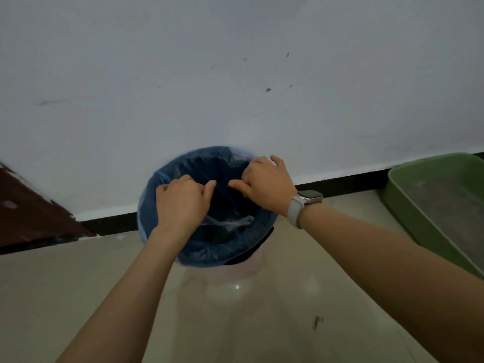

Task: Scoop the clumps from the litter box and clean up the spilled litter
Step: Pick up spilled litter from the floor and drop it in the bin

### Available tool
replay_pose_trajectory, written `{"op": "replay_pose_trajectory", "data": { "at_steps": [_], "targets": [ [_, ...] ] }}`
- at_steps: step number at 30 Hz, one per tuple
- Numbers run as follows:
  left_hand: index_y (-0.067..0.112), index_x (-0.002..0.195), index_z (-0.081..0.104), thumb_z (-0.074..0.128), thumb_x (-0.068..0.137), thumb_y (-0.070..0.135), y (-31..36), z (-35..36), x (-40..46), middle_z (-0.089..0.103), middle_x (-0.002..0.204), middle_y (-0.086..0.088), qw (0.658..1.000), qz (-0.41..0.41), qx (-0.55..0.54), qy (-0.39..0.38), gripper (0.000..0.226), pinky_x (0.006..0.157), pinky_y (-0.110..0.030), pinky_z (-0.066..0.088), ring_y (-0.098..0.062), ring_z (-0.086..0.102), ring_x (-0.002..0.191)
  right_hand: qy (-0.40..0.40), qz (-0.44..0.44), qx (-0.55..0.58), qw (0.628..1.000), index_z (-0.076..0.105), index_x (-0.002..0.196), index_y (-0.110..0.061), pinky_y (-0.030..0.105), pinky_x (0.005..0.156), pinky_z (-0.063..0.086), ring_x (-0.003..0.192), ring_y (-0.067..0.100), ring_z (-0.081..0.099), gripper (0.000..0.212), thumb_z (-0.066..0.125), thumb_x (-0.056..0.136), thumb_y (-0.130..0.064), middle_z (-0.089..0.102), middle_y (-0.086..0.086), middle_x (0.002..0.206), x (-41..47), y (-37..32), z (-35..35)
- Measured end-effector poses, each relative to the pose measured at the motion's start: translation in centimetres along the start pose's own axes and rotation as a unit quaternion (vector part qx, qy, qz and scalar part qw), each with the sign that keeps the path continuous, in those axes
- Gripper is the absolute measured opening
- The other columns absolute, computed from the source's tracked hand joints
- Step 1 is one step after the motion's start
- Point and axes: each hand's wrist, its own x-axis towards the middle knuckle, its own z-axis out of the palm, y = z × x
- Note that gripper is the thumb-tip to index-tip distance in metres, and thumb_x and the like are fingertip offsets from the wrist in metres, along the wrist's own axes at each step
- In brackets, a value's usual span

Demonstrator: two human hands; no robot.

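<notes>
A round bin lined with a blue plastic bag [209,251] stands on the floor against the white wall. Both my hands are over its mouth. My left hand [180,203] has its fingers curled into the bag's left rim. My right hand [264,183], with a white watch on the wrist, grips the bag's far right rim. Some clear crumpled plastic lies inside the bin. The green litter box [408,205] with grey litter in it sits on the floor at the right edge.
A white wall with a black skirting [110,222] runs behind the bin. A dark brown door or panel [28,213] is at the far left. Glossy beige floor tiles [262,323] lie in front, with a small dark mark at the lower right.
</notes>
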Motion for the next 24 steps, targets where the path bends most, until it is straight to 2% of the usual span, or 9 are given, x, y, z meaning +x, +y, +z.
{"op": "replay_pose_trajectory", "data": {
  "at_steps": [1,3,6,10,13,15,18,21,24],
  "targets": [
    [0.017,0.053,0.054,0.043,0.095,0.039,-0.1,0.2,-0.1,0.051,0.078,-0.002,1.000,-0.008,-0.010,0.025,0.049,0.083,-0.040,0.037,-0.027,0.057,0.082,0.034,0.000,-0.005,0.999,0.070,0.088,-0.021,0.045,0.113,0.012,0.126,0.015,0.037,0.043,0.040,0.092,-0.052,0.059,-0.003,0.115,0.0,0.0,0.2],
    [0.014,0.069,0.060,0.052,0.091,0.032,0.1,0.4,-0.3,0.049,0.092,-0.003,0.998,-0.013,-0.042,0.041,0.029,0.089,-0.041,0.033,-0.025,0.053,0.090,0.044,-0.025,0.015,0.999,0.062,0.112,-0.026,0.048,0.113,0.009,0.131,0.017,0.030,0.030,0.049,0.091,-0.042,0.048,-0.004,0.130,-0.4,0.3,0.5],
    [0.019,0.113,0.060,0.053,0.090,0.032,0.9,1.0,-0.6,0.045,0.117,-0.007,0.999,0.013,-0.048,0.005,0.027,0.099,-0.046,0.031,-0.027,0.049,0.105,-0.026,-0.045,0.034,0.998,0.028,0.142,-0.037,0.052,0.113,0.008,0.140,0.019,0.011,0.057,0.052,0.090,-0.039,0.015,-0.004,0.153,-0.9,1.3,0.9],
    [0.015,0.077,0.074,0.044,0.094,0.043,2.4,1.8,-0.5,0.060,0.109,-0.005,0.998,0.014,-0.059,0.034,0.045,0.103,-0.047,0.030,-0.025,0.055,0.100,0.153,-0.019,0.112,0.982,0.071,0.087,-0.017,0.045,0.104,0.031,0.113,0.019,0.052,0.032,0.052,0.089,-0.042,0.063,-0.001,0.114,-1.5,2.7,0.7],
    [0.012,0.087,0.074,0.050,0.090,0.038,4.1,2.0,-1.6,0.063,0.106,-0.009,0.984,0.070,-0.107,0.125,0.035,0.092,-0.044,0.039,-0.028,0.059,0.098,0.223,0.003,0.199,0.954,0.062,0.103,-0.012,0.036,0.096,0.041,0.108,0.020,0.053,0.019,0.059,0.086,-0.021,0.056,0.006,0.116,-3.3,4.8,1.3],
    [0.011,0.104,0.069,0.050,0.090,0.030,6.1,2.9,-3.6,0.061,0.112,-0.012,0.965,0.142,-0.142,0.167,0.030,0.089,-0.041,0.041,-0.028,0.056,0.104,0.203,0.045,0.230,0.951,0.054,0.120,-0.007,0.029,0.095,0.040,0.112,0.020,0.050,0.031,0.054,0.088,-0.008,0.051,0.011,0.122,-5.3,6.6,2.8],
    [0.009,0.107,0.067,0.050,0.090,0.021,9.3,5.3,-7.3,0.063,0.111,-0.012,0.929,0.277,-0.185,0.164,0.027,0.089,-0.036,0.038,-0.023,0.055,0.106,0.139,0.159,0.195,0.958,0.057,0.116,-0.005,0.033,0.083,0.045,0.098,0.029,0.060,0.027,0.044,0.092,-0.005,0.064,0.014,0.107,-9.6,9.5,7.4],
    [0.010,0.105,0.068,0.051,0.089,0.019,11.1,8.7,-10.8,0.065,0.107,-0.010,0.913,0.352,-0.185,0.090,0.025,0.088,-0.033,0.036,-0.023,0.059,0.102,-0.051,0.245,0.139,0.958,0.048,0.121,-0.008,0.035,0.069,0.041,0.093,0.036,0.060,0.029,0.040,0.094,-0.015,0.065,0.018,0.100,-15.1,11.4,12.5],
    [0.011,0.109,0.066,0.046,0.087,0.024,10.9,13.8,-13.9,0.064,0.110,-0.009,0.923,0.346,-0.160,-0.041,0.032,0.090,-0.034,0.035,-0.023,0.060,0.102,-0.147,0.234,0.072,0.958,0.036,0.138,-0.007,0.036,0.089,0.041,0.118,0.033,0.047,0.045,0.037,0.093,-0.009,0.050,0.017,0.129,-20.2,11.8,17.3]
  ]
}}
